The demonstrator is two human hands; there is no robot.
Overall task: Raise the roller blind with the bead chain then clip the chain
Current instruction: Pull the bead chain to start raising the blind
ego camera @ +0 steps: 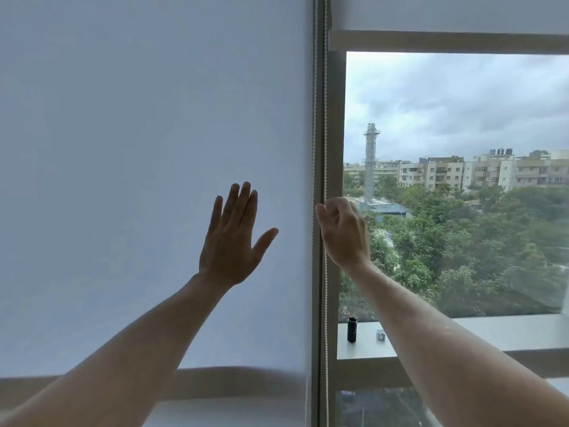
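Observation:
A white roller blind (138,134) covers the left window; its bottom edge hangs low, near the sill. Two strands of white bead chain (314,124) run down the frame post between the windows. My right hand (343,232) is curled around the right strand at mid height, fingers closed on it. My left hand (234,238) is raised flat in front of the blind, fingers spread, holding nothing. No chain clip is visible.
The right window's blind (446,13) is rolled up high, showing trees and buildings. On its sill (508,331) stand a small black cylinder (352,329) and a small silver object (381,335). The beige frame post (334,134) separates the two panes.

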